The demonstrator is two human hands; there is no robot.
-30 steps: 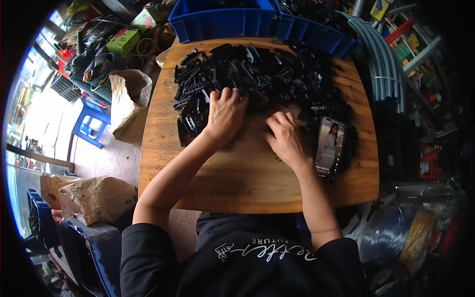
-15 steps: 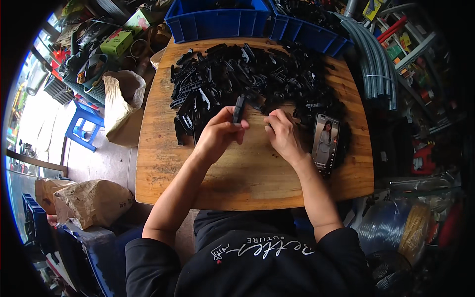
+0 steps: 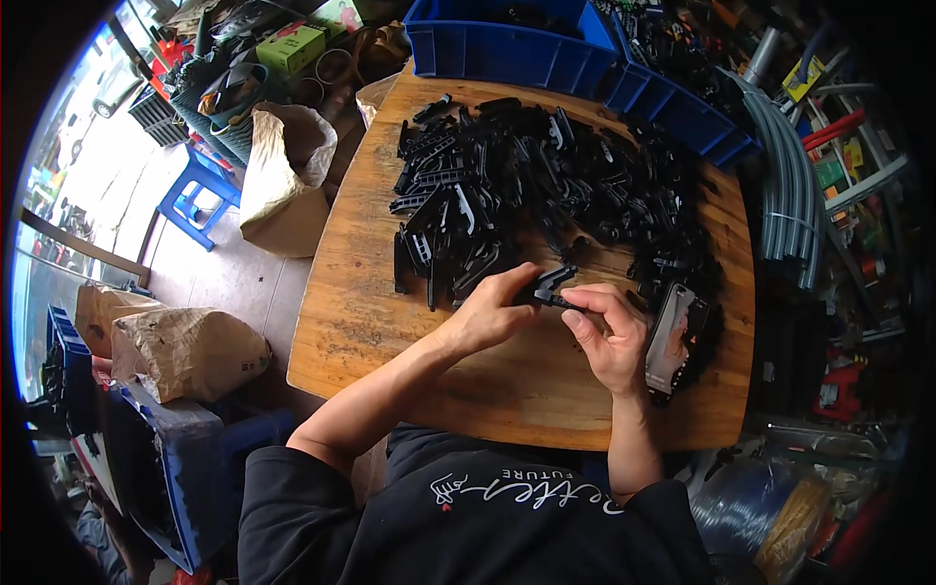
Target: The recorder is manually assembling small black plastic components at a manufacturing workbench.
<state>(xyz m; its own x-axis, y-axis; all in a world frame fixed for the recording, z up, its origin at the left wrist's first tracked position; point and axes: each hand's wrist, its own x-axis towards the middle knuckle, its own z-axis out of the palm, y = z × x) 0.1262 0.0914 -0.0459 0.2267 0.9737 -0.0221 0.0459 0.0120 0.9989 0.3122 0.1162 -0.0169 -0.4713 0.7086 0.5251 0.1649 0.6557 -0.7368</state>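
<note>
1. Both hands have come back from the heap toward the body since a second ago, and now meet over bare wood, sharing one black plastic part [image 3: 548,285].
2. Left hand [image 3: 487,310] has its fingers closed around the near end of that part; right hand [image 3: 609,331] pinches a thin end of it between thumb and forefinger. The part is held just above the wooden table [image 3: 390,322], close to the near edge of the heap.
3. A wide pile of black plastic parts [image 3: 546,185] covers the far half of the table, curving down the right side.
4. A phone [image 3: 673,336] lies on the right, just beside the right hand, partly among the black parts.
5. Blue bins [image 3: 507,54] stand along the table's far edge, touching or nearly so.
6. Bare wood stretches along the near edge and the left side, giving the hands open room there.
7. Left of the table, on the floor, stand paper sacks [image 3: 283,185] and a blue stool [image 3: 200,190]; grey pipes [image 3: 790,185] and cluttered shelves crowd the right.
</note>
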